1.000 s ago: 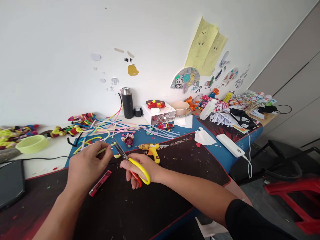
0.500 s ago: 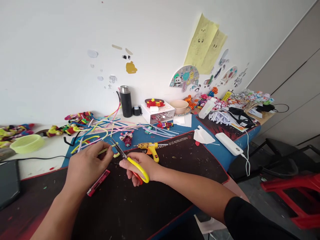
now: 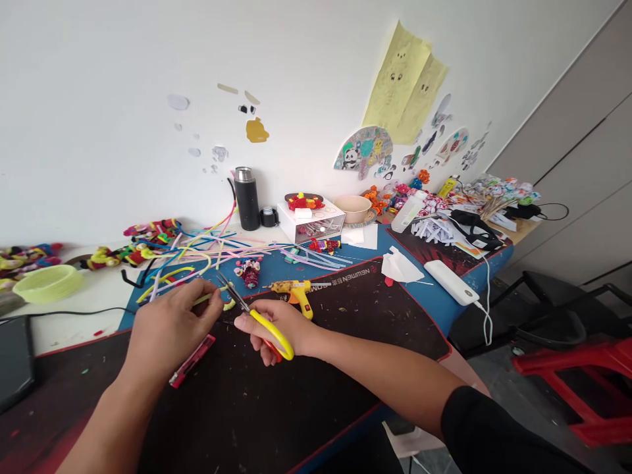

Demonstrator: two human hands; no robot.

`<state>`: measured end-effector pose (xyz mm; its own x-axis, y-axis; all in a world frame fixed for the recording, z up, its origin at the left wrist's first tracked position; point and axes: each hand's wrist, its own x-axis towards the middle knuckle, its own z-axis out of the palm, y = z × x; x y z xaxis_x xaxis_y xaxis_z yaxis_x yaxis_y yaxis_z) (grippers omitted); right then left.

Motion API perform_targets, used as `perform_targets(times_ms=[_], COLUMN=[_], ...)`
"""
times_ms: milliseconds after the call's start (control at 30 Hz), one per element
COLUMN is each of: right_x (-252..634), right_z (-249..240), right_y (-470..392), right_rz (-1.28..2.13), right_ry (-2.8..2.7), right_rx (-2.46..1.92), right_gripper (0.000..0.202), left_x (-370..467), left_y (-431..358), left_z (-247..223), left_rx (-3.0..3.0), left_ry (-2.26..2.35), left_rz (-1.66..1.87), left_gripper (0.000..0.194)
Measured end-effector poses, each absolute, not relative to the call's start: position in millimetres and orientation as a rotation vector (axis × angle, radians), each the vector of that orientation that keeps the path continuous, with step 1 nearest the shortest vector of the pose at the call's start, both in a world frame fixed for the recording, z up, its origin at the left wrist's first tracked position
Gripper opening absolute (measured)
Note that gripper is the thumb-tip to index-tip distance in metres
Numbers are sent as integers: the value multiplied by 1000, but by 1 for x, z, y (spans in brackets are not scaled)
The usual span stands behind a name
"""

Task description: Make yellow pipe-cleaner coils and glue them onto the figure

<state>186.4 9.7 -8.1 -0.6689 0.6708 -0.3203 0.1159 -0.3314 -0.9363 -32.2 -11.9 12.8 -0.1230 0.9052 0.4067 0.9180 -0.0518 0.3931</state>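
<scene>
With my left hand (image 3: 170, 322) pinching the yellow-green stem (image 3: 201, 299) left of the glue gun (image 3: 302, 296), I should square the right hand's (image 3: 281, 324) gripped scissors (image 3: 263, 322) across it, clear of fingertips.

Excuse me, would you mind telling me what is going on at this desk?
A person's right hand holds scissors, the blades close to a yellow-green pipe cleaner pinched in the left hand. A yellow hot glue gun lies beyond the right hand, and what looks like a red box cutter lies beside the left.
</scene>
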Motion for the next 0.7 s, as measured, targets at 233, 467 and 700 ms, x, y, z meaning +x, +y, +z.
perform_targets(times_ms=[233,467,700], right_x=[188,189,189], right_z=[-13,-15,-16], right_y=[11,11,9], right_rz=[2019,1956,1962], right_ry=[-1564,-1612,-1599], right_rx=[-1004,-1024,-1030], right_gripper=[57,54,47], left_x=[-33,-31,-32], left_y=[-12,-12,-11], left_z=[13,18,17], left_rx=[-2100,-2115,-2117], left_ry=[-2134,-2157,-2161], left_rz=[-907,-879,-845], left_gripper=[28,27,27])
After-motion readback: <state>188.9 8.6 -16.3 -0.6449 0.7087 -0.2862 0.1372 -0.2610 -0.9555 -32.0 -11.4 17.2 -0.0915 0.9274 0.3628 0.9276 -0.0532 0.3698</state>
